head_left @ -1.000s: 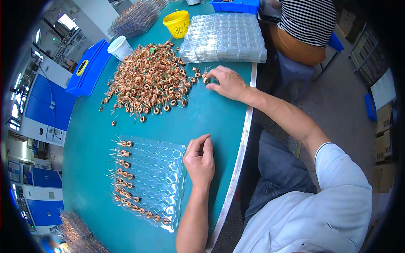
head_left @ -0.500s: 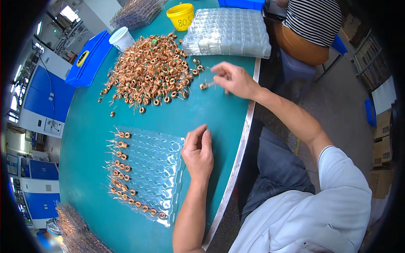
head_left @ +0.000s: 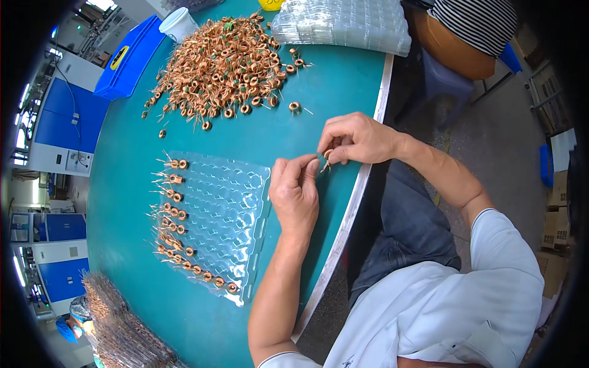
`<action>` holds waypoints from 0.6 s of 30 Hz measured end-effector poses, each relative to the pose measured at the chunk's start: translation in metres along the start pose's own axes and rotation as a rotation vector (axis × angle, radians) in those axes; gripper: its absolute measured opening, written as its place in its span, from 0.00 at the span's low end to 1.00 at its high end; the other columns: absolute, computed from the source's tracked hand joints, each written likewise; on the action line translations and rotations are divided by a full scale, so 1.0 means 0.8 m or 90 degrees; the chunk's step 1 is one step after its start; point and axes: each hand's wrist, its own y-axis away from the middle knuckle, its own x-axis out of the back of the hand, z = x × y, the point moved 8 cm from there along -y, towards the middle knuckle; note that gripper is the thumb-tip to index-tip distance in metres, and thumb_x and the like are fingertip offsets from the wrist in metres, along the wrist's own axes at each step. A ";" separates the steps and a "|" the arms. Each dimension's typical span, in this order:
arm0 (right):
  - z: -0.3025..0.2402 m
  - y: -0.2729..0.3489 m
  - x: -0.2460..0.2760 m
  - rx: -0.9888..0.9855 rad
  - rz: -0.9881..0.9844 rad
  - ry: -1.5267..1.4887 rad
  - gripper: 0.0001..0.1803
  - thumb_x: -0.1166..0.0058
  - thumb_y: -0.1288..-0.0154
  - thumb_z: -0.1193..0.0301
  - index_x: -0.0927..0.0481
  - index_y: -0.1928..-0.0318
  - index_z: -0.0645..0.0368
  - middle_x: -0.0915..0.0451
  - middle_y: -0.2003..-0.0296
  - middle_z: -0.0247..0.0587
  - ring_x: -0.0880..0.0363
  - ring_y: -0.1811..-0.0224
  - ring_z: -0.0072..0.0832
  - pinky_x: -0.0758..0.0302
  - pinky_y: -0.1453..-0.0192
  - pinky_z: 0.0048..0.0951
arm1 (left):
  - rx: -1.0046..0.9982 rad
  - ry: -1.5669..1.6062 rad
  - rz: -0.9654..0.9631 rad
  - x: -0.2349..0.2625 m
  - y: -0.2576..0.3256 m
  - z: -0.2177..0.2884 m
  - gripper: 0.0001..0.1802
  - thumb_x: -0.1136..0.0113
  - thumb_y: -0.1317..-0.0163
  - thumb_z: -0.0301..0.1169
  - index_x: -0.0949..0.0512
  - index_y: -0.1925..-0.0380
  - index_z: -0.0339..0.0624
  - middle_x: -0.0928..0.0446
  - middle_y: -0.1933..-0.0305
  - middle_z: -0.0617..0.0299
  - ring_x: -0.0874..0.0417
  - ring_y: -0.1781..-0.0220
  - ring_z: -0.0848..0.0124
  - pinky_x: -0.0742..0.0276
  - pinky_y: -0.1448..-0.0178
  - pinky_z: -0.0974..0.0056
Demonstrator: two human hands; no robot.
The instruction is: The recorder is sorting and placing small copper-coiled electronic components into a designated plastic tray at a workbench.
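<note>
We're looking at copper-coloured, wire-wound rings with a metallic sheen, rough and bristly in the heap. Now we catch glossy highlights on the clear, rectangular moulded-plastic tray! We've a smooth green tabletop, a smooth blue plastic bin, a creased white cloth shirt.

- Green table seen below the fingers; bordered by pale edge strip just right of them.
- Grey floor exposed well right of fingers.
- Purple-grey stool placed up and right of fingers.
- Rack set farther up-right, blurred.
- Cardboard boxes stacked far right of fingers.
- White-and-blue cabinets lined up far left of fingers.
- Bright patch seen far up-left; window or lamp can't be told.
</note>
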 end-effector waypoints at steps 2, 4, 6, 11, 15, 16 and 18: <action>0.016 0.005 -0.001 -0.025 0.005 -0.160 0.07 0.39 0.40 0.80 0.18 0.60 0.65 0.19 0.68 0.37 0.20 0.73 0.20 0.22 0.66 0.23 | -0.018 -0.045 -0.025 -0.005 0.000 -0.001 0.07 0.35 0.40 0.22 0.16 0.62 0.41 0.30 0.73 0.58 0.27 0.72 0.65 0.30 0.67 0.61; 0.020 0.006 -0.004 -0.005 0.002 -0.205 0.06 0.40 0.39 0.81 0.19 0.61 0.65 0.19 0.69 0.36 0.21 0.74 0.18 0.23 0.68 0.21 | -0.007 -0.015 -0.045 -0.008 0.001 -0.004 0.09 0.37 0.41 0.20 0.16 0.61 0.42 0.32 0.74 0.58 0.28 0.69 0.62 0.31 0.65 0.59; 0.022 0.004 -0.002 0.007 0.007 -0.233 0.06 0.40 0.39 0.81 0.20 0.61 0.64 0.20 0.71 0.34 0.22 0.75 0.17 0.25 0.69 0.20 | -0.040 -0.054 -0.087 -0.015 0.002 -0.002 0.10 0.37 0.42 0.20 0.16 0.61 0.43 0.33 0.74 0.58 0.28 0.68 0.62 0.31 0.63 0.59; 0.028 0.001 -0.005 -0.035 -0.026 -0.239 0.05 0.42 0.36 0.80 0.21 0.59 0.66 0.25 0.62 0.36 0.22 0.68 0.20 0.22 0.66 0.21 | -0.033 -0.011 -0.082 -0.010 0.002 -0.003 0.11 0.38 0.42 0.19 0.16 0.61 0.44 0.33 0.74 0.58 0.29 0.68 0.61 0.31 0.63 0.59; 0.032 0.000 -0.005 -0.042 -0.020 -0.263 0.08 0.40 0.34 0.77 0.22 0.57 0.65 0.25 0.62 0.36 0.21 0.67 0.20 0.20 0.64 0.22 | -0.007 0.026 -0.079 -0.006 -0.001 -0.004 0.11 0.37 0.42 0.19 0.17 0.59 0.41 0.28 0.71 0.59 0.25 0.70 0.66 0.29 0.65 0.63; 0.033 0.000 -0.002 -0.041 -0.003 -0.273 0.09 0.40 0.34 0.76 0.22 0.56 0.65 0.25 0.62 0.35 0.21 0.67 0.20 0.20 0.63 0.21 | 0.010 0.065 -0.084 -0.007 -0.001 -0.005 0.12 0.35 0.43 0.21 0.18 0.58 0.40 0.26 0.69 0.59 0.24 0.71 0.68 0.28 0.66 0.65; 0.031 0.000 -0.001 -0.037 0.005 -0.282 0.09 0.40 0.33 0.76 0.22 0.55 0.65 0.24 0.62 0.35 0.21 0.66 0.20 0.19 0.62 0.21 | 0.030 0.080 -0.091 -0.009 -0.001 0.003 0.14 0.34 0.44 0.23 0.19 0.55 0.40 0.25 0.66 0.59 0.23 0.70 0.70 0.27 0.67 0.65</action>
